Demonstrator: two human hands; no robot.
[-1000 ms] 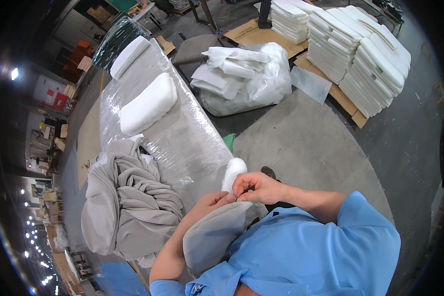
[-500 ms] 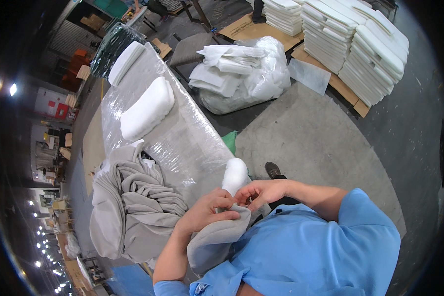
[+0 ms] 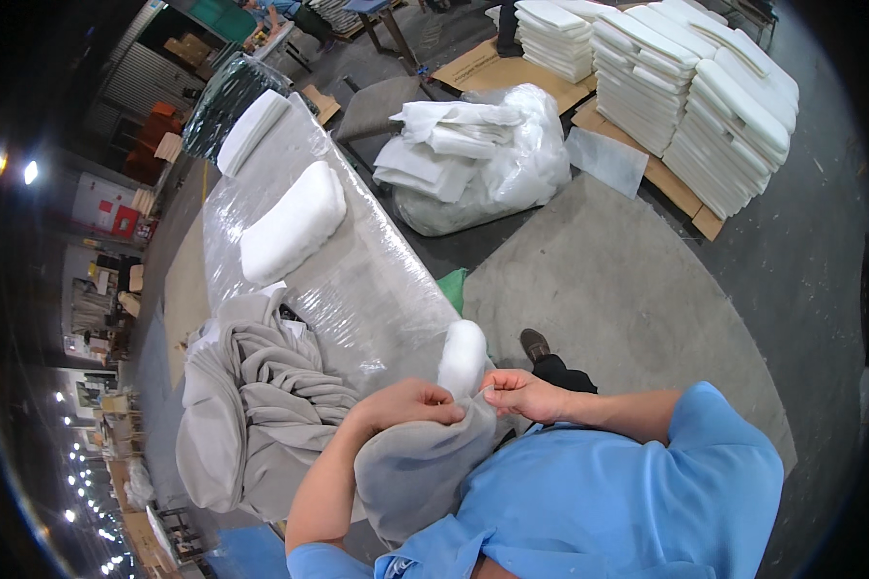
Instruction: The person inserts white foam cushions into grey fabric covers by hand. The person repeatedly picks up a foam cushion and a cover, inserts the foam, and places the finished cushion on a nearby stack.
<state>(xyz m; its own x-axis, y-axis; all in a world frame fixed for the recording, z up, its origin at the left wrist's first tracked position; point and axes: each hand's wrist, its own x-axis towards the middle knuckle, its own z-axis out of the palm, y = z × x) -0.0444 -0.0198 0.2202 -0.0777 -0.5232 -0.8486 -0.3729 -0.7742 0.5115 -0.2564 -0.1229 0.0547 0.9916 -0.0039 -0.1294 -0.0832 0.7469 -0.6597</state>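
A grey fabric cover hangs in front of my body, with white padding sticking out past its far edge. My left hand grips the cover's upper edge, fingers curled over the cloth. At the edge's right end, my right hand pinches the fabric between thumb and fingers. To the left of my left arm lies a heap of grey covers in loose folds on the table.
The plastic-wrapped table reaches away to the far left, bearing a white cushion pad and a folded white pad. Beyond its right edge sits a clear bag of white padding. White foam stacks stand on cardboard at the far right.
My hands have drawn apart along the cover's edge, the right one moving to the right. The cover now hangs wider between them.
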